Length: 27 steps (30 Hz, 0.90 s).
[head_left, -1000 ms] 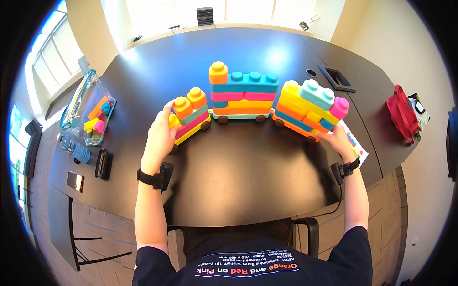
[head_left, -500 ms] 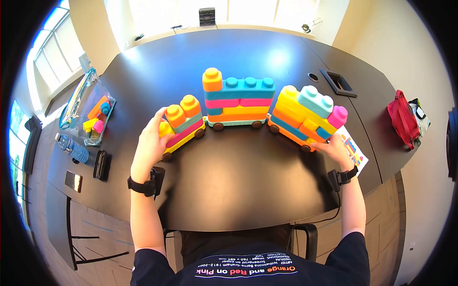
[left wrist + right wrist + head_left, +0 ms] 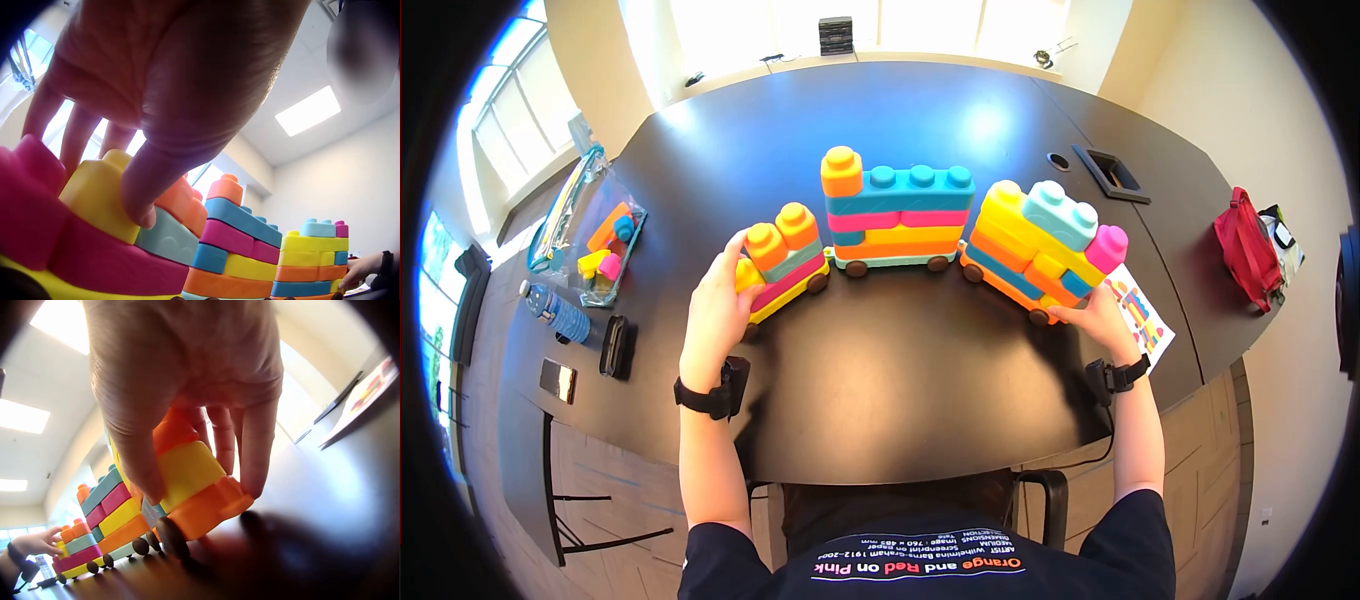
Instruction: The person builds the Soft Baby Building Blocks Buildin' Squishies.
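Three wheeled block cars stand in a linked curve on the dark table. The left hand [image 3: 718,310] grips the end of the left car [image 3: 792,262]; in the left wrist view its thumb presses a yellow block [image 3: 103,195], with the fingers on the far side. In the middle is the tall car [image 3: 900,218] with an orange block on top at its left. The right hand [image 3: 1100,325] holds the lower end of the right car [image 3: 1030,245]. The right wrist view shows thumb and fingers straddling a yellow block [image 3: 187,475] above the orange base [image 3: 209,509].
At the left are a clear bag of blocks [image 3: 590,235], a water bottle [image 3: 557,312], a black case [image 3: 614,346] and a phone [image 3: 557,381]. A printed sheet [image 3: 1150,325] lies by the right hand; a red bag [image 3: 1245,250] is at the far right.
The three linked cars have shifted left and slightly toward the body, with both hands on the end cars throughout. Little differs over the last half second.
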Tool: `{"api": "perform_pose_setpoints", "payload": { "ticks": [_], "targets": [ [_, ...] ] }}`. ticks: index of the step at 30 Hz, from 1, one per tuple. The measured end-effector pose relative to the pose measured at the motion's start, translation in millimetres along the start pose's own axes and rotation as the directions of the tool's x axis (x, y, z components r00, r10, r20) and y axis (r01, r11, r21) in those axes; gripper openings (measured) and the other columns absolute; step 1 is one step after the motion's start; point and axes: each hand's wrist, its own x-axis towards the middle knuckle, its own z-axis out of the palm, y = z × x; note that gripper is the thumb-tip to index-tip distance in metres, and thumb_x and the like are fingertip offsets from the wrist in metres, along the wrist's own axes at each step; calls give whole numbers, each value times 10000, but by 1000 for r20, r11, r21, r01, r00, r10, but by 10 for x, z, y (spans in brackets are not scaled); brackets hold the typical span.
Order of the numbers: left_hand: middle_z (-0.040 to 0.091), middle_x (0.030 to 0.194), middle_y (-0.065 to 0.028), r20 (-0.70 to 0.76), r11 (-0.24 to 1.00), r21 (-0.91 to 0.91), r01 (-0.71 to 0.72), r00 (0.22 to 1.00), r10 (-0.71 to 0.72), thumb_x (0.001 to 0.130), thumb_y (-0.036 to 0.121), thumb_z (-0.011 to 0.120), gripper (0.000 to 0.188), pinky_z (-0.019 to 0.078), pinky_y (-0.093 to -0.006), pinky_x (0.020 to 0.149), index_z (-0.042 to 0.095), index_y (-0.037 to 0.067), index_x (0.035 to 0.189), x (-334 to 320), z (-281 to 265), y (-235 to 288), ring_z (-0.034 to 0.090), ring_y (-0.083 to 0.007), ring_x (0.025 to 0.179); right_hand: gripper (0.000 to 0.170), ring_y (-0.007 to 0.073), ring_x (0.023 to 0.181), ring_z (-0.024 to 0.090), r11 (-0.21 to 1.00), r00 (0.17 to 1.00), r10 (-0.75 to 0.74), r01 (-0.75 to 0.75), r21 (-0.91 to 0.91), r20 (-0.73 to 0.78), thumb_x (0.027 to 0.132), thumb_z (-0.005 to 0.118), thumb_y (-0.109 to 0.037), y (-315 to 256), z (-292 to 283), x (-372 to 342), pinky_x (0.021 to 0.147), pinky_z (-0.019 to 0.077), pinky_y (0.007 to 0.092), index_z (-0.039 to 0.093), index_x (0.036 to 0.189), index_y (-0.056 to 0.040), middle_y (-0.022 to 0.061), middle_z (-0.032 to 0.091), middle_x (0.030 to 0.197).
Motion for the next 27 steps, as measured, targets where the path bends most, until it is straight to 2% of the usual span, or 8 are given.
{"api": "perform_pose_setpoints", "payload": {
  "ticks": [4,6,8,13,15,16,18,27],
  "targets": [
    [560,1541,-164,-93,990,8,-143,985,143,881,88,800,725,424,-441,1167,493,107,1537,-132,-151,-25,515,-365,1441,683,259,1214,685,997,993,-73,75,-20,88,826,883,-152,41,-161,-67,1047,536,424,590,1432,-36,94,708,1316],
    [483,1633,-143,-287,980,73,-183,938,197,924,172,786,708,367,-452,1219,479,95,1558,-301,-410,9,483,-301,1484,756,257,1272,644,999,990,37,-32,39,-133,851,868,-164,-98,-353,-277,1046,534,434,514,1510,-57,106,646,1383],
    [543,1569,-112,-450,990,-122,-70,893,8,1003,197,726,627,365,-504,1211,475,94,1568,-611,-679,96,501,-261,1460,692,260,1284,632,979,937,50,21,201,-345,899,803,-143,-236,-575,-571,1030,542,401,511,1523,-69,155,620,1396],
    [630,1426,-176,-788,980,-93,-174,614,35,1104,140,580,403,446,-419,1155,509,-20,1467,-1215,-1149,-386,579,-258,1345,260,220,1184,682,978,583,-116,208,10,-804,1076,620,-121,1,-1029,-1435,989,559,355,632,1302,9,132,695,1258],
    [662,1375,-177,-900,991,-98,-87,433,-51,1115,99,537,324,469,-383,1140,554,-33,1410,-1382,-1285,-408,615,-242,1311,233,213,1133,696,976,409,-160,203,-81,-898,1098,590,-149,-47,-1047,-1649,961,566,360,644,1255,15,126,704,1227],
    [662,1375,-177,-899,991,-100,-88,435,-52,1115,99,537,324,469,-383,1140,554,-33,1410,-1463,-1318,-424,615,-242,1311,233,213,1133,696,976,408,-160,201,-83,-899,1098,590,-149,-72,-1060,-1753,961,566,360,644,1255,15,126,704,1227],
    [680,1333,-187,-946,998,-16,-54,325,2,1119,92,524,294,507,-397,1113,564,-55,1370,-1546,-1378,-421,651,-255,1260,255,230,1089,706,970,184,-135,223,-93,-974,1127,534,-195,-132,-1050,-1923,932,570,370,646,1204,21,133,712,1185],
    [695,1270,-197,-973,995,102,2,209,100,1109,74,516,234,556,-411,1062,574,-89,1265,-1567,-1432,-197,676,-288,1172,288,252,977,715,908,-22,-196,375,-190,-980,1136,490,-195,-108,-984,-2034,859,586,351,658,1112,38,166,734,1102]
  ]
}}
